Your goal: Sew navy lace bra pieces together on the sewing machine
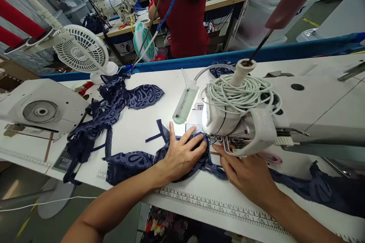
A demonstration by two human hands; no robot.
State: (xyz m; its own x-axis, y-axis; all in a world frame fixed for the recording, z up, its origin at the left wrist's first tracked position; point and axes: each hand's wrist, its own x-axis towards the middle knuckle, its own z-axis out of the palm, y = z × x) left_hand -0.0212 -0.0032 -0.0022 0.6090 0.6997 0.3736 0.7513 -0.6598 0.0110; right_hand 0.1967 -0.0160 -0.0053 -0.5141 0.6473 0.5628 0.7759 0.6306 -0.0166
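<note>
My left hand [182, 153] lies flat with its fingers spread, pressing on a navy lace bra [129, 161] left of the sewing machine's needle area. Dark straps [162, 131] stick out beyond that hand. My right hand [248, 174] is at the presser foot [226, 144], its visible fingers stretched toward the needle beside the lace edge. The machine's head and white guard [264, 133] hide some of its fingers. I cannot see what, if anything, lies under them. The white sewing machine [319, 102] carries a coil of pale cord [239, 93] on top.
More navy lace pieces [114, 102] lie at left, near a white fan [81, 49] and another machine head [42, 102]. A small lamp [186, 102] stands by the needle. Dark fabric [333, 190] trails at right. A ruler strip [216, 207] runs along the front edge. A person in red [185, 15] is beyond.
</note>
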